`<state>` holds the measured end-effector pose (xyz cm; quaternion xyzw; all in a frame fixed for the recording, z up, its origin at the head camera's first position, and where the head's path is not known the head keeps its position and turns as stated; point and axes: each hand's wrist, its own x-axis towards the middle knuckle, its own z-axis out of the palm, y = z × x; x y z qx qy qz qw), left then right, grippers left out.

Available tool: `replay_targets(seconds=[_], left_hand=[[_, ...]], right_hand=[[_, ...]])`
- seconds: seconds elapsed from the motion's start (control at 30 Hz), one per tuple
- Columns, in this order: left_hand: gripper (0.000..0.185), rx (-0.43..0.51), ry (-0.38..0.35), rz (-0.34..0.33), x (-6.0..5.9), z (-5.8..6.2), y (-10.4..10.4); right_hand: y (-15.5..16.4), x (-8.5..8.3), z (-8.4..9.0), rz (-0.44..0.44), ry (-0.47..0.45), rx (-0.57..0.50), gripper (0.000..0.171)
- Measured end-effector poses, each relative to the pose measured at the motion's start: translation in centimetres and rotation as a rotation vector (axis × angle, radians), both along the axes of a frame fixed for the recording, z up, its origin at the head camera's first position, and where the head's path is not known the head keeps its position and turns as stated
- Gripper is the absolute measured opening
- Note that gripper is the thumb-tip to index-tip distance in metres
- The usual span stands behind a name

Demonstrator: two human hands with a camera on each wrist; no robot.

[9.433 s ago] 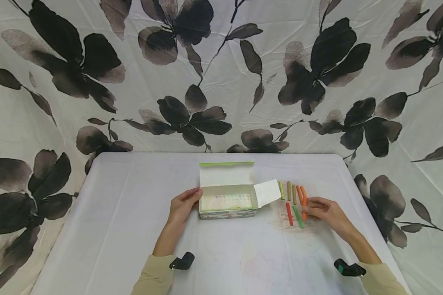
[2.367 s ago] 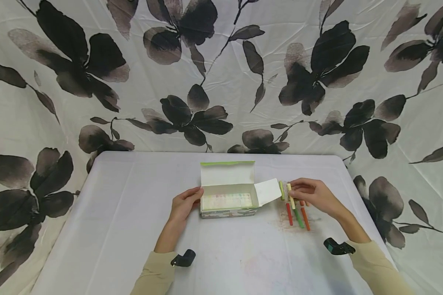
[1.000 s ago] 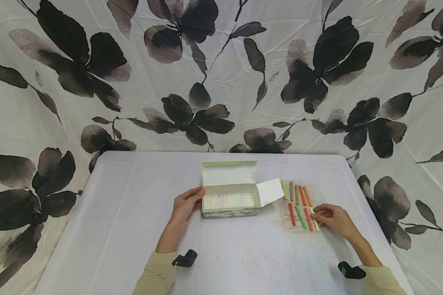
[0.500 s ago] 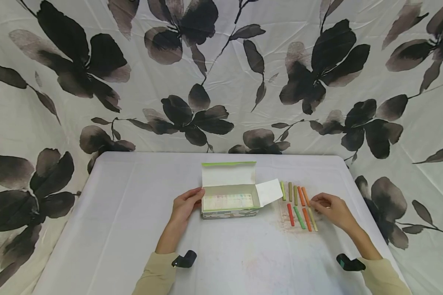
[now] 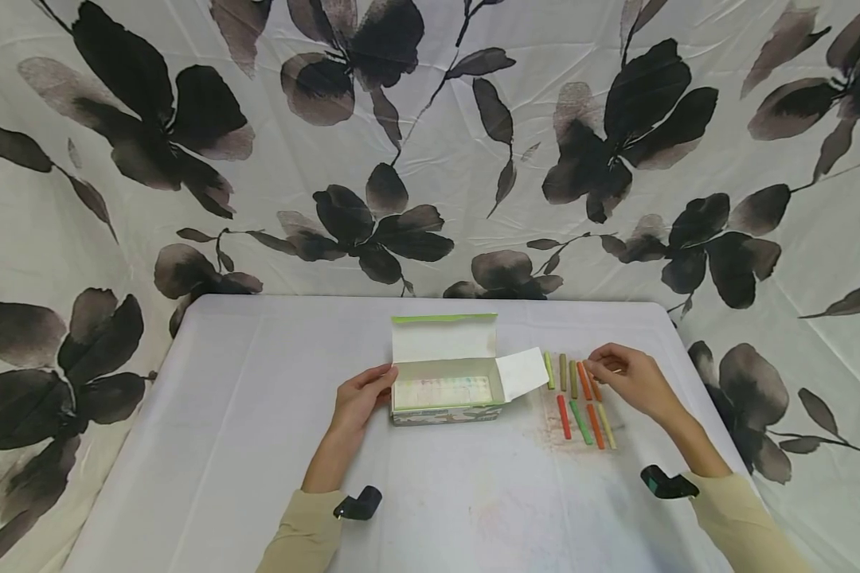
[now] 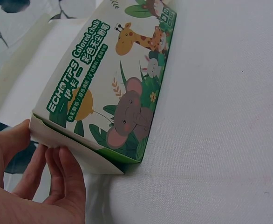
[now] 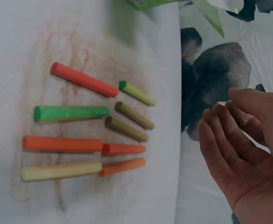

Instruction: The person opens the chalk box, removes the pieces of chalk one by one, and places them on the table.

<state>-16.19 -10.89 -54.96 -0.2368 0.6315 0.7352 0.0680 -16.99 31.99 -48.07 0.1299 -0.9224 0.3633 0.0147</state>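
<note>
The chalk box (image 5: 444, 414) stands with its lid raised and a side flap out; in the left wrist view its printed front reads "Colored chalk". My left hand (image 5: 358, 400) grips the box's left end, thumb at the top edge and fingers against the side. Two rows of chalk sticks lie on the table to the right: a red chalk (image 7: 84, 79), a green chalk (image 7: 71, 113), an orange chalk (image 7: 62, 143) and a pale yellow chalk (image 7: 61, 171) in front, several behind. Above the back row hovers my right hand (image 5: 634, 380), holding nothing, fingers loosely bent.
The box's white side flap (image 5: 521, 374) juts toward the chalk rows. Reddish chalk dust smears the white tablecloth (image 5: 272, 382) around the sticks. A floral curtain (image 5: 430, 159) hangs behind the table's far edge.
The pale yellow chalk was carried from the back row and set down at the right end of the front row. My right hand let go and moved back and left. My left hand stayed.
</note>
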Motion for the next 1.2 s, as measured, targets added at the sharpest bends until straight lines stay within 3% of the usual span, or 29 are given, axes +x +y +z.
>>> replay_targets(seconds=[0.6,1.2], left_hand=[[0.043,-0.011,-0.011,-0.006,0.2,0.4,0.0],[0.041,-0.018,-0.008,-0.011,0.3,0.3,0.0]], right_hand=[[-5.8,-2.5,2.5,0.131,-0.016,-0.065,0.014],[-11.7,-3.8,0.9,0.356,-0.125,-0.17,0.02]])
